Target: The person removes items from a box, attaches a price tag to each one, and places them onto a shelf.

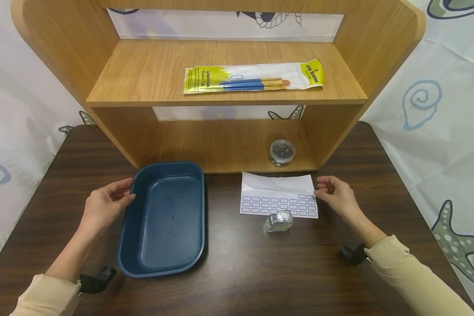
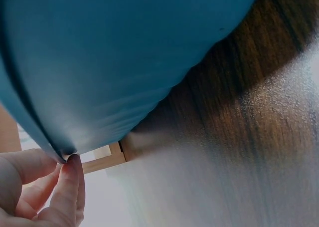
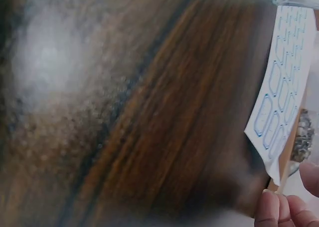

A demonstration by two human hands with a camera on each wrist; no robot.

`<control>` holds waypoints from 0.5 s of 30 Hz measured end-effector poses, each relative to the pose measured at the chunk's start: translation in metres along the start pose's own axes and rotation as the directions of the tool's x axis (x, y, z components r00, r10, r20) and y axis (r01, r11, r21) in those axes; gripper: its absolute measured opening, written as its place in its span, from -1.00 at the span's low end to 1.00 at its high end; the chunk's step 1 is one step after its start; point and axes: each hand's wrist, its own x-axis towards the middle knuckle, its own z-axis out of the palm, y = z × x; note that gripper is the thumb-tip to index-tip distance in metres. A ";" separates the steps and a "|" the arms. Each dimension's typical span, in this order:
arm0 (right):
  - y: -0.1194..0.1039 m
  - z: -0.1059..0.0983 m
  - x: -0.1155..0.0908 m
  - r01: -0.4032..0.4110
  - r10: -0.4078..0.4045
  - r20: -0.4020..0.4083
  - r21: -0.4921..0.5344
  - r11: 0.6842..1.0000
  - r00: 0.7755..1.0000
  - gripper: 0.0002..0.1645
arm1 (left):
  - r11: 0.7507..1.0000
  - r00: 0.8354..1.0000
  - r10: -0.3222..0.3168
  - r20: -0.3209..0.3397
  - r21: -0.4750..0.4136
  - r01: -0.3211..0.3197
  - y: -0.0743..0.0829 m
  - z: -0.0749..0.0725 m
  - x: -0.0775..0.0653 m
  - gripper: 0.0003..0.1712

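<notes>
At the left of the desk, my left hand point(image 1: 106, 204) pinches the left rim of a dark blue plastic tray point(image 1: 173, 224); the left wrist view has thumb and fingertips meeting at the rim point(image 2: 61, 157). My right hand point(image 1: 337, 197) is at the right edge of a white sheet of blue-outlined labels point(image 1: 278, 204). Its thumb and fingers point(image 3: 269, 207) stand apart in the right wrist view, close to the sheet's corner. A small clear glass bottle point(image 1: 279, 221) covers part of the sheet's front edge.
A wooden shelf unit point(image 1: 227, 97) stands behind the tray and sheet. On its upper board lies a packet of artist brushes point(image 1: 253, 78). A round clear tub of small metal pieces point(image 1: 282, 152) sits on the lower board at the right. Patterned cloth point(image 1: 418, 101) hangs around the desk.
</notes>
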 end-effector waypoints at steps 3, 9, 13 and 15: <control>0.001 0.002 0.004 -0.022 0.023 0.022 -0.026 0.999 0.999 -0.50 | 1.000 1.000 0.001 0.001 0.002 -0.001 0.000 0.000 0.000 -0.47; 0.001 0.005 0.010 -0.037 0.040 0.047 -0.068 0.997 0.998 -0.49 | 1.000 1.000 -0.002 0.007 -0.009 0.002 0.000 0.000 0.000 -0.47; 0.002 0.008 0.013 -0.043 0.049 0.055 -0.091 0.995 0.997 -0.48 | 1.000 1.000 -0.004 0.010 -0.020 0.005 -0.001 0.000 -0.001 -0.46; 0.001 0.009 0.014 -0.045 0.050 0.057 -0.098 0.994 0.997 -0.48 | 1.000 1.000 -0.002 0.008 -0.020 0.002 -0.001 0.000 -0.001 -0.47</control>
